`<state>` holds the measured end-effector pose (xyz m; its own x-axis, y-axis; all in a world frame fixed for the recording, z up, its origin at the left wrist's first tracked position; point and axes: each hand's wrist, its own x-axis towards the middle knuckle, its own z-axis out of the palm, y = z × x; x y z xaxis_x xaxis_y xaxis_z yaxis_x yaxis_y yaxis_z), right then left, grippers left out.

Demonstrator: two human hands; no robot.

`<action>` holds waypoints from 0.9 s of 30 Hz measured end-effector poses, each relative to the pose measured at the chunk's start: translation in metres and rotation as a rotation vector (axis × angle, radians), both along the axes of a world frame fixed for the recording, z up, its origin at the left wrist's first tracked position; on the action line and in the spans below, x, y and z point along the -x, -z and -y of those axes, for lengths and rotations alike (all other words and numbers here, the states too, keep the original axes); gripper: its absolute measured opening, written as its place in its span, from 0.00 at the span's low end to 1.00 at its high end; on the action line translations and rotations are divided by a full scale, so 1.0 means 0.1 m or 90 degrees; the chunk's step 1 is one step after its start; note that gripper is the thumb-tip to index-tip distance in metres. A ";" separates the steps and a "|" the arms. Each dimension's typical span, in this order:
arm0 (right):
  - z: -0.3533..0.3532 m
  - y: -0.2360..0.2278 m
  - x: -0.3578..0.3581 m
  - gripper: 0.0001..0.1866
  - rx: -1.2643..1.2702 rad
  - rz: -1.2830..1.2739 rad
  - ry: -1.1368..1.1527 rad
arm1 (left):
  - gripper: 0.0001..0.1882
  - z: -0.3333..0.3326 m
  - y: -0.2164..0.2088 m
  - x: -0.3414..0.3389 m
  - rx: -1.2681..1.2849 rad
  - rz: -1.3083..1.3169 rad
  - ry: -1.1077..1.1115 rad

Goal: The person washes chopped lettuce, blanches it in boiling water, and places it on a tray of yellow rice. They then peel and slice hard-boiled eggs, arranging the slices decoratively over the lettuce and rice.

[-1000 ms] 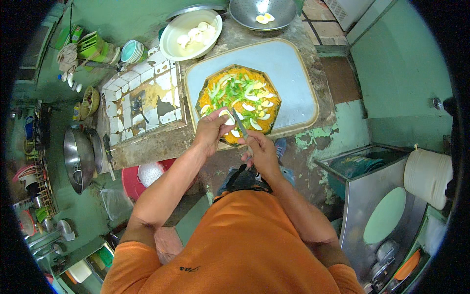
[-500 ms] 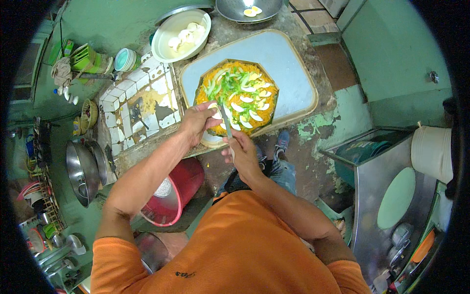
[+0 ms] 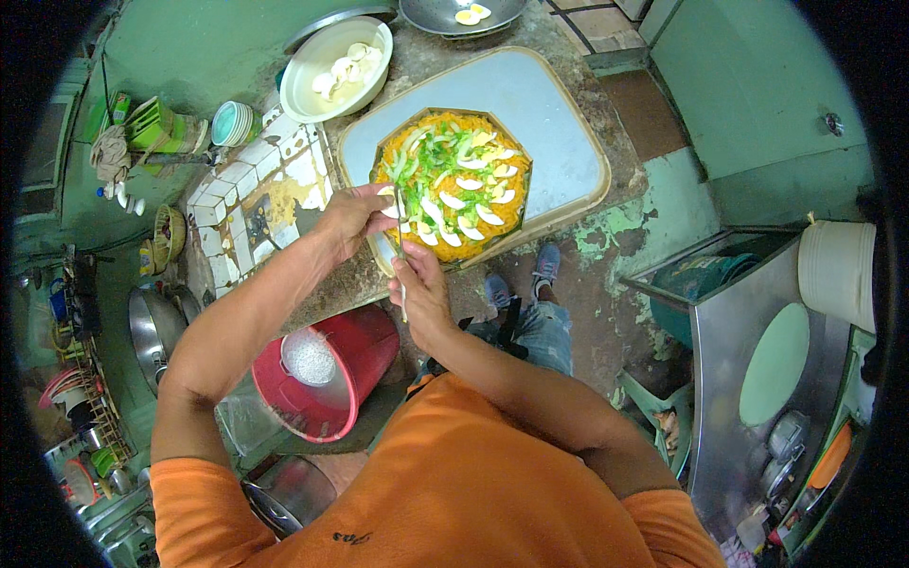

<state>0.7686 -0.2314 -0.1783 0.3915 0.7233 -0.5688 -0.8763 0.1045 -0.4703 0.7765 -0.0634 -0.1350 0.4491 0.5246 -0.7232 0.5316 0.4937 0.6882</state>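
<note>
Pinched in my left hand (image 3: 350, 220) is a piece of boiled egg (image 3: 387, 199), partly hidden by the fingers. My right hand (image 3: 423, 292) grips a knife (image 3: 400, 220), its blade pointing away from me against or just beside the egg. Both hands are over the near left edge of an eight-sided platter (image 3: 528, 189). Orange noodles (image 3: 398, 142) fill it, topped with chopped greens (image 3: 437, 163) on the left and middle. White egg wedges (image 3: 471, 229) are scattered over the right and near parts. Beneath the platter lies a pale blue tray (image 3: 568, 133) with a tan rim.
A whitish bowl (image 3: 292, 90) of peeled eggs (image 3: 352, 64) stands beyond the tray at left. Two egg halves (image 3: 472, 14) sit in a wok (image 3: 436, 17) at the far edge. A red bin (image 3: 374, 346) is below the worn counter (image 3: 331, 293); a metal cabinet (image 3: 724, 379) stands at right.
Both hands have moved left with the egg and knife, toward the platter's left edge. The knife blade now points more straight away from me. The whole view has shifted slightly.
</note>
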 end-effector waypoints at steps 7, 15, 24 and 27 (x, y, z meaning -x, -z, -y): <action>0.07 -0.20 -0.29 0.20 -0.044 0.026 -0.008 | 0.16 0.09 -0.09 0.00 -0.061 0.042 -0.007; 0.54 0.06 -1.09 0.16 0.077 0.469 -0.201 | 0.16 0.41 0.17 -0.21 0.189 0.263 -0.194; 0.28 -0.10 -1.33 0.16 0.100 0.190 -0.156 | 0.18 0.32 0.34 -0.44 0.097 0.206 -0.189; 0.40 -0.12 -1.16 0.16 0.059 0.226 -0.152 | 0.17 0.34 0.28 -0.36 0.111 0.209 -0.178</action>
<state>0.8843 -0.2714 -0.1662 0.4028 0.7692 -0.4960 -0.6524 -0.1388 -0.7450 0.8126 -0.0978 -0.1633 0.5271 0.5420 -0.6546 0.1297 0.7099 0.6922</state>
